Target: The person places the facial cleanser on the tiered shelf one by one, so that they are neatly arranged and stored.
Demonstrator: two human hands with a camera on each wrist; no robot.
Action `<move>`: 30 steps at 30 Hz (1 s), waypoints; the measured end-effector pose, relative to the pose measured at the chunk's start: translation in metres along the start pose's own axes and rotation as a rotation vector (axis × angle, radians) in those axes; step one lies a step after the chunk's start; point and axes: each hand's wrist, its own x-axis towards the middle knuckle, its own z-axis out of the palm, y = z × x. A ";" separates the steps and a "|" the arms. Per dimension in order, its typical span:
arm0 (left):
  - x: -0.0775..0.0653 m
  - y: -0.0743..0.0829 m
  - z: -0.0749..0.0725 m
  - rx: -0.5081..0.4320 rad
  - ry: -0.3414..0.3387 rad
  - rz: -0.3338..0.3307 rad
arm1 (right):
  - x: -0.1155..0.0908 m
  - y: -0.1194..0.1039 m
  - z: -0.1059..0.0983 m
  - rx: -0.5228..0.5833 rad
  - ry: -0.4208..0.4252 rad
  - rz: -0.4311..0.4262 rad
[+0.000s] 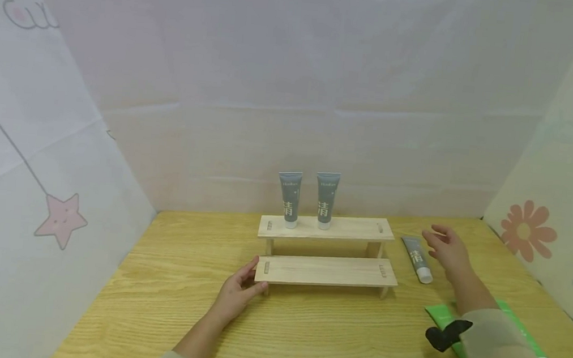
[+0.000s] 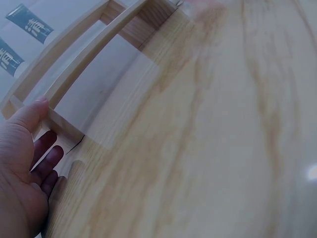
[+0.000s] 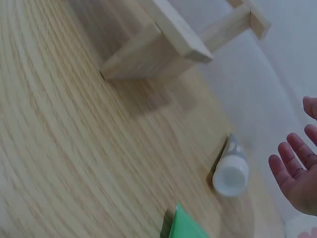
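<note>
1. Head view: A person's left hand (image 1: 234, 295) grips the left end of the lower step of a wooden stand (image 1: 327, 270), thumb in front, on a wood-grain surface (image 1: 168, 299).

2. Head view, right side: The right hand (image 1: 451, 253), fingers loosely bent and holding nothing, hangs near a lying gray tube (image 1: 416, 258) between the stand and the surface's right edge, its flat end toward the far edge. The tube looks light, soft-walled and perhaps slick; its middle, pinched gently across the sides, seems the surest hold.

3. Head view, center: Two upright tubes (image 1: 290, 196) stand on white caps on the upper step, left of its right end. All three gray tubes are capped containers, their contents hidden. Green tubes (image 1: 440, 316) lie toward the surface's right edge, partly covered by a sleeve (image 1: 501, 351).

4. Left wrist view: The thumb meets the step's edge, fingers curled beside the leg. The wood appears stiff and light; a jolt could topple the narrow-footed tubes above.

5. Right wrist view: The right hand is apart from the lying tube, whose cap faces the camera and looks like its firmest part.
</note>
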 end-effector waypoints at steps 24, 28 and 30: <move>-0.001 0.002 0.000 0.012 0.001 -0.005 | 0.003 0.037 -0.009 -0.127 -0.145 0.200; 0.000 0.001 0.000 0.005 -0.001 -0.006 | 0.004 0.038 -0.007 -0.167 -0.162 0.196; 0.000 0.001 0.000 0.000 0.001 -0.007 | 0.005 0.038 -0.007 -0.178 -0.173 0.204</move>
